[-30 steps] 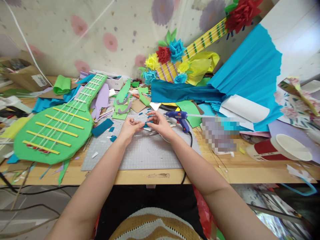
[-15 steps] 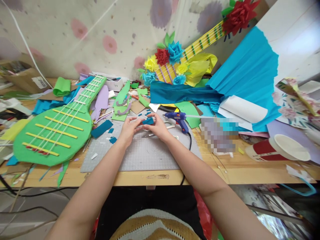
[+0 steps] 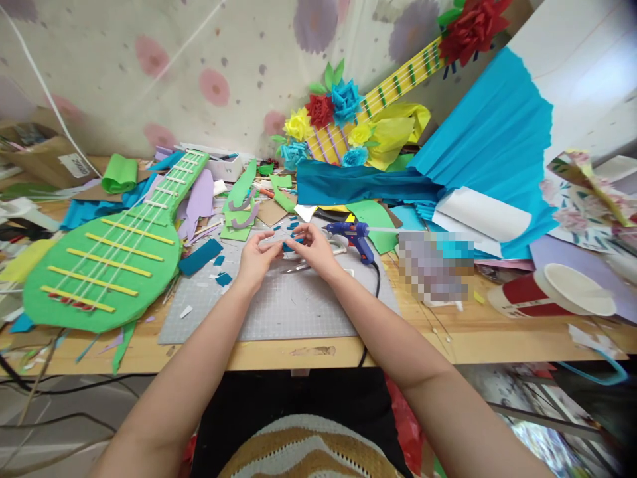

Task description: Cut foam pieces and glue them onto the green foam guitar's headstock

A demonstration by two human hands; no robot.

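Note:
Both my hands meet over the grey cutting mat [image 3: 298,312]. My left hand [image 3: 256,261] pinches one edge of a small piece of dark blue crepe paper [image 3: 291,244]. The fingers of my right hand [image 3: 317,249] are closed on its other side and cover much of it. Under and beside my right hand lies a pair of scissors [image 3: 298,267], partly hidden. A blue glue gun [image 3: 355,239] with a clear stick rests just right of that hand. To the left are a larger dark blue paper strip [image 3: 201,257] and small blue scraps [image 3: 223,279].
A green paper lute [image 3: 107,265] lies at left. Behind stands a yellow paper guitar [image 3: 398,83] with paper flowers. Blue crepe paper [image 3: 488,159] fans out at right, near a red and white paper cup [image 3: 552,292]. Green offcuts [image 3: 241,189] litter the back.
My fingers have drawn closer together around the blue crepe paper piece, so less of it shows. The camera view has shifted slightly; the other things lie as before.

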